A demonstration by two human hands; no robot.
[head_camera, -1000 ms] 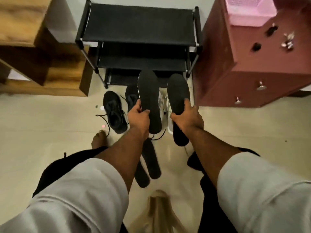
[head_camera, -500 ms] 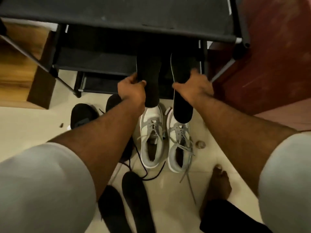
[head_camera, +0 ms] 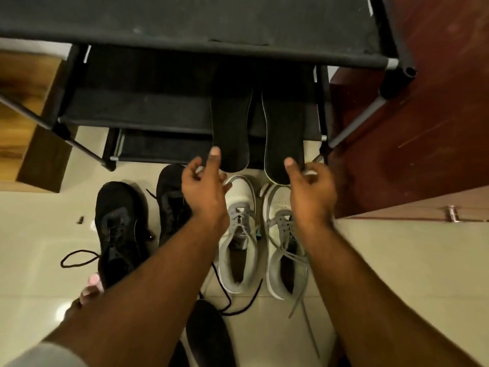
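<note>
Placement looks done. We find the left insole [head_camera: 230, 128] and the right insole [head_camera: 284, 133] side by side at the right end of the middle shelf [head_camera: 137, 112]. Their long axes run front to back and their heels overhang the front edge. The left grip [head_camera: 203, 189] is open and empty at the left heel. The right grip [head_camera: 309, 192] is likewise open at the right heel. Whether the thumbs touch, we cannot tell. Each insole lies straight ahead of its own grip, so we judge any further push would run inward along that axis.
</note>
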